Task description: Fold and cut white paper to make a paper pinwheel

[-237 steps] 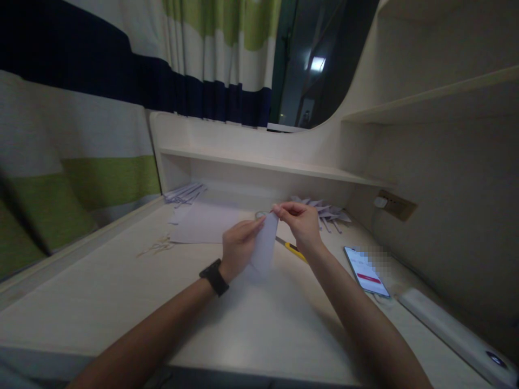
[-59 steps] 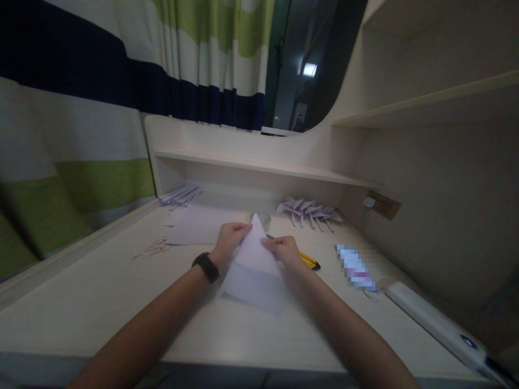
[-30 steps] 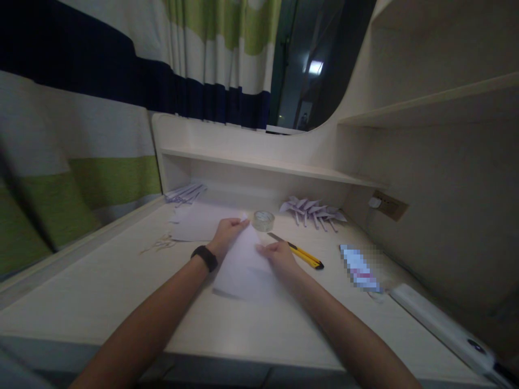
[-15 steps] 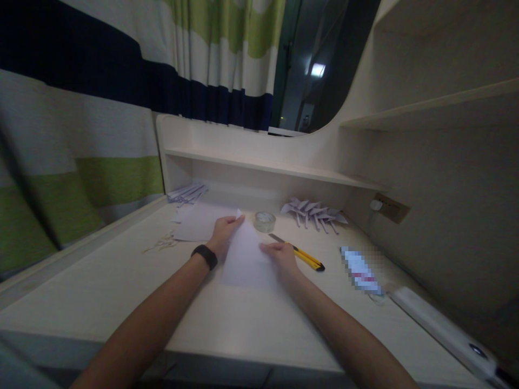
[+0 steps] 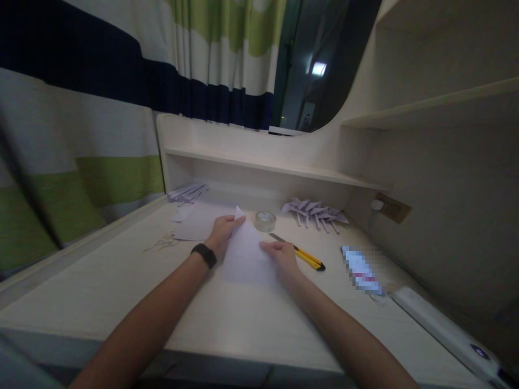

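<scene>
A white sheet of paper (image 5: 246, 256) is between my two hands over the desk, its top corner folded to a point. My left hand (image 5: 222, 233), with a dark band at the wrist, pinches the sheet near that pointed top. On the sheet's right edge, my right hand (image 5: 281, 256) grips it between thumb and fingers. Just beyond the sheet stands a roll of clear tape (image 5: 265, 221). A yellow utility knife (image 5: 308, 258) lies right of my right hand, its blade out and pointing toward the tape.
Paper pinwheels (image 5: 314, 210) lie at the back right, rolled paper sticks (image 5: 187, 193) at the back left. Loose white sheets (image 5: 194, 221) and thin strings (image 5: 162, 242) are left of my hands. A phone (image 5: 361, 271) and a long white device (image 5: 441, 332) lie to the right. A low shelf (image 5: 259, 167) spans the back.
Both hands keep their hold on the sheet in nearly the same place. The pointed top of the paper has shifted very slightly upward.
</scene>
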`<state>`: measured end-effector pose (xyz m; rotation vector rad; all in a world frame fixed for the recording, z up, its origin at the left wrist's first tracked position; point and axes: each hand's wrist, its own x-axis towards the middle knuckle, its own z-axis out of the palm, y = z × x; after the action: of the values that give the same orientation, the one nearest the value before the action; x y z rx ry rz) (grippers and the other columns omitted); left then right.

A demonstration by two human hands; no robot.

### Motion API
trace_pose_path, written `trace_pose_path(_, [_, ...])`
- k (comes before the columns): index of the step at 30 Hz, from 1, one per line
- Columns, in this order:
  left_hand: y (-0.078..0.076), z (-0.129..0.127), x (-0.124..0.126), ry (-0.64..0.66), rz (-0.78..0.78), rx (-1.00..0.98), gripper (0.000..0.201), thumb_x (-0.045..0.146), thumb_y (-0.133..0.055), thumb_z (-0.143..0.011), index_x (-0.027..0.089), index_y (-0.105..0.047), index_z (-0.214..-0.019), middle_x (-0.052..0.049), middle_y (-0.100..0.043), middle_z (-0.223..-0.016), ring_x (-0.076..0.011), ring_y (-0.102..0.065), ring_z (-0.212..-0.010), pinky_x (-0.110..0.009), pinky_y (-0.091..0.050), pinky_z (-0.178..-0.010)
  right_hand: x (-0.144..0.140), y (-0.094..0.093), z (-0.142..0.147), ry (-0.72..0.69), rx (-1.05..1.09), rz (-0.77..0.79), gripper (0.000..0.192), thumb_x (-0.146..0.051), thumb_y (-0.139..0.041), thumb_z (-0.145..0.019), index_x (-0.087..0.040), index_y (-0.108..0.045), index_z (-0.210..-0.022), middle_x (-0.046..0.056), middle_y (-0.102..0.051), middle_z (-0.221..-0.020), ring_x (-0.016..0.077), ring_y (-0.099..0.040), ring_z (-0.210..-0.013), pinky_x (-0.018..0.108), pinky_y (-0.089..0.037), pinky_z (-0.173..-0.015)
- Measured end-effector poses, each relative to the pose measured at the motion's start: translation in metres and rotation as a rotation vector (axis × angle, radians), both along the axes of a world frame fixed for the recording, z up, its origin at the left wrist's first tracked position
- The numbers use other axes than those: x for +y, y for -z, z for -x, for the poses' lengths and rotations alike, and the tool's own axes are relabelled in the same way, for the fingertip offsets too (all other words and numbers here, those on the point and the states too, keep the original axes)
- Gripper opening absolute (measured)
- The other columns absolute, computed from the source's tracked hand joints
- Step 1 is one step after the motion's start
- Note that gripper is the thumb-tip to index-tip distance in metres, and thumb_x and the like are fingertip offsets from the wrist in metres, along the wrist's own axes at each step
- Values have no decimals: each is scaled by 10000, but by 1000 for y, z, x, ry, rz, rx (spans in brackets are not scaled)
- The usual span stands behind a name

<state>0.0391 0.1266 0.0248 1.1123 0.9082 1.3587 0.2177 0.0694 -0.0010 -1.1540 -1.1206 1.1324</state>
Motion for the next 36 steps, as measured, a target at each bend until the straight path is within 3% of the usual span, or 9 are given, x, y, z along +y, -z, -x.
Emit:
trace_pose_path(14, [10,17,18,-56,0,-53,363,409,-764,-607,103,-648,-763,-66,-669,-657,-139,-581,-492,-237,-427,-469,11,10,-7,-163,80,25,150,-250,-722,-537,-106,-687,-561,42,-628,-509,138,-530,-446,254,-362,-468])
trace_pose_path(20, [7,18,16,-110,10,-56,330,376,-776,-588,107,-640,-723,-57,-659,-615,-149,-580,-482,-245,-430,-468,2,-9,-15,-216,-58,52,72,-181,-672,-514,-121,-662,-475,10,-578,-424,111,-490,-408,241,-361,-460])
trace_pose_path(25, [7,27,18,-125,6,-95,350,393,-775,-584,110,-631,-732,-51,-653,-612,-147,-580,-483,-251,-441,-478,3,-26,-37,-426,-219,70,99,-178,-617,-548,-125,-685,-499,26,-616,-463,131,-556,-467,246,-413,-511])
trace_pose_path(28, [10,31,20,-108,-3,-79,361,401,-779,-586,109,-625,-731,-56,-654,-626,-142,-578,-490,-244,-437,-475,13,-29,-52,-333,-204,65,150,-240,-697,-545,-120,-725,-629,78,-698,-634,170,-625,-583,281,-463,-596])
trace_pose_path(32, [14,16,15,-39,-15,-38,364,418,-765,-614,112,-623,-751,-61,-657,-647,-146,-581,-502,-243,-436,-471,22,-22,-52,-237,-184,-36,332,-375,-739,-591,-133,-735,-819,88,-714,-787,163,-627,-687,278,-451,-655])
trace_pose_path(34, [12,2,7,8,-29,-35,349,406,-763,-622,121,-612,-753,-55,-655,-651,-145,-582,-510,-242,-442,-481,21,-16,-45,-277,-177,-56,408,-401,-757,-581,-141,-722,-894,59,-704,-767,143,-600,-646,261,-427,-621])
trace_pose_path(36, [8,-12,-3,57,-47,-18,343,376,-781,-608,128,-601,-763,-42,-649,-648,-140,-581,-514,-237,-444,-490,19,-11,-39,-326,-192,-44,396,-417,-772,-561,-127,-721,-826,35,-679,-676,126,-556,-564,249,-397,-563])
